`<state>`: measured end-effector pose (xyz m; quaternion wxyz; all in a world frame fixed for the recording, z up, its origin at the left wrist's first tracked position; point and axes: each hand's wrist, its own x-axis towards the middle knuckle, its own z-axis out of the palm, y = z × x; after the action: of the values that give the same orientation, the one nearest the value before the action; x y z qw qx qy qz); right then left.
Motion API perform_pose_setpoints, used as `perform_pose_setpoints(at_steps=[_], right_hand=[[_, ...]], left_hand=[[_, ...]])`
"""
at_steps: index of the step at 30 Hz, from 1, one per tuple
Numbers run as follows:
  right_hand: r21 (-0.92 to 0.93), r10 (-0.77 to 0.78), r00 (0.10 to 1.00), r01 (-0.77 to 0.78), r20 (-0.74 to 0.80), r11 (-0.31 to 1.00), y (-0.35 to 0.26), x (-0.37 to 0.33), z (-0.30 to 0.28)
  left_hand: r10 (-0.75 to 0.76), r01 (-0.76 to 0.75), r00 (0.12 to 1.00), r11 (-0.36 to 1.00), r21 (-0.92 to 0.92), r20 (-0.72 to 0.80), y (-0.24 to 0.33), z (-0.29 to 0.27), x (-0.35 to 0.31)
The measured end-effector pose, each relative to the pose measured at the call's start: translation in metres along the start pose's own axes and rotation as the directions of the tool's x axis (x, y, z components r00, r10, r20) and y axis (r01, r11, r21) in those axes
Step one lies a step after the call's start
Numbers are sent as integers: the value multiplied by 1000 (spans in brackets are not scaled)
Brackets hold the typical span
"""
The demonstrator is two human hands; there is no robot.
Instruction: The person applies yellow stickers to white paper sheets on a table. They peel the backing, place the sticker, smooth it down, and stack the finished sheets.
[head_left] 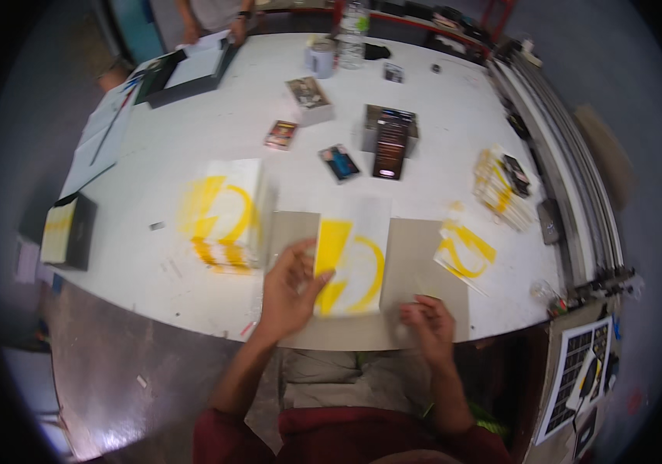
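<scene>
Phone [390,147] ahead, 2 stacks [230,216] flanking, left hand [291,288] pinches a sheet [355,263]; right hand [433,325] curls, hold unclear.

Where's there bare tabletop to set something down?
White tabletop is bare between the phone and the rightmost yellow-and-white stack, and, small scraps aside, between the black box and the tall yellow-and-white stack. It's crowded on the grey board, where the left hand holds a yellow-and-white piece.

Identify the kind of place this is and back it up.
Probably a print-finishing workshop: a stack of yellow-and-white printed pieces stands on the white table, the left hand holds a similar piece, and long metal rails run along the table's right side.
</scene>
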<state>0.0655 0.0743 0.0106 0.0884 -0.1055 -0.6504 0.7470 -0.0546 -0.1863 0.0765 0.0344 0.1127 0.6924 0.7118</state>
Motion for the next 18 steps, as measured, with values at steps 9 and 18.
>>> perform_pose_setpoints(at_steps=[9,18], right_hand=[[-146,60,992,-76,-110,986,11,-32,-37],[-601,-249,966,159,-69,783,-2,-6,-46]], left_hand=[[139,18,948,874,486,-285,19,-198,114],[466,-122,881,386,914,-80,13,-163,52]])
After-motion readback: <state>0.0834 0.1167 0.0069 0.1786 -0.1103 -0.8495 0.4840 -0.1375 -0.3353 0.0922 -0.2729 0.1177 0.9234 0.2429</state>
